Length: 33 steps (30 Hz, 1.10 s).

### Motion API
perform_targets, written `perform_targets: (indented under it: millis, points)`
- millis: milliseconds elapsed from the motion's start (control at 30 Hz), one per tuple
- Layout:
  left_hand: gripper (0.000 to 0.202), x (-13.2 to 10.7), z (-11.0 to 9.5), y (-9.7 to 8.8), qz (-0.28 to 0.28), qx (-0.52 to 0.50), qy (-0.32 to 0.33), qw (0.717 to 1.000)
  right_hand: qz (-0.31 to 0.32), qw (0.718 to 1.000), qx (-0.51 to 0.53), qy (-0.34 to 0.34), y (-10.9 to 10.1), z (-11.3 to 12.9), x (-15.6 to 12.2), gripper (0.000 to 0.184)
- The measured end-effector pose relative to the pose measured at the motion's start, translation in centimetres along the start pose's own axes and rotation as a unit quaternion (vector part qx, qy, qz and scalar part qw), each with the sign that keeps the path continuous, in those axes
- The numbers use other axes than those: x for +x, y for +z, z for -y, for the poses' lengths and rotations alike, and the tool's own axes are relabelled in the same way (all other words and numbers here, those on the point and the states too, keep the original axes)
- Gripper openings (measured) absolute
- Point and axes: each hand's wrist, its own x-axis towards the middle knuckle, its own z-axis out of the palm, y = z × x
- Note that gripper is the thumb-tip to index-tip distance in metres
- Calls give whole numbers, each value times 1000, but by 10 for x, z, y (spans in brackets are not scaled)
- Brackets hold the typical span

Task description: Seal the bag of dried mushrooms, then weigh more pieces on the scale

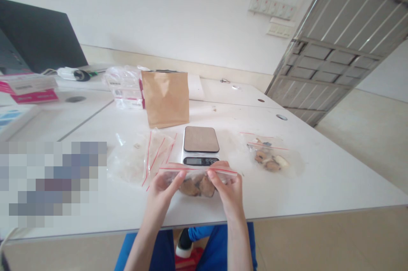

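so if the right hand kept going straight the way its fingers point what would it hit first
Past the zip bag it grips, the right hand would likely meet the front of the digital kitchen scale first; depth is unclear.

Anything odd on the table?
One small thing: a pale scrap lies alone on the crumpled zip bag left of the scale, looking stray. I can't tell whether it's inside the bag. Otherwise nothing stands out.
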Motion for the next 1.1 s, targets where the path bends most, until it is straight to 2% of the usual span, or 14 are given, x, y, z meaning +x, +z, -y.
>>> perform_targets:
  millis: [200, 300, 567, 800, 900, 1100]
  points:
    - [20, -2, 1, -5, 74, -35, 23, 996, 81, 994, 68, 33, -5, 4, -1, 18]
    - [17, -3, -1, -2, 69, -27, 22, 997, 111, 991, 67, 32, -3, 4, -2, 17]
    - [21, -4, -6, 4, 29, -31, 22, 999, 73, 996, 30, 29, 5, 2, -5, 15]
    - [27, -5, -9, 11, -24, -6, 12, 1000, 14, 998, -32, -47, 16, 3, -6, 12]
    - [27, -4, -10, 12, -44, 15, 17, 999, -4, 999, -32, -40, 19, 0, -6, 12]
    - [29, -1, -11, 10, -10, 0, -10, 1000, 28, 999, -16, -5, 13, -2, -4, 16]
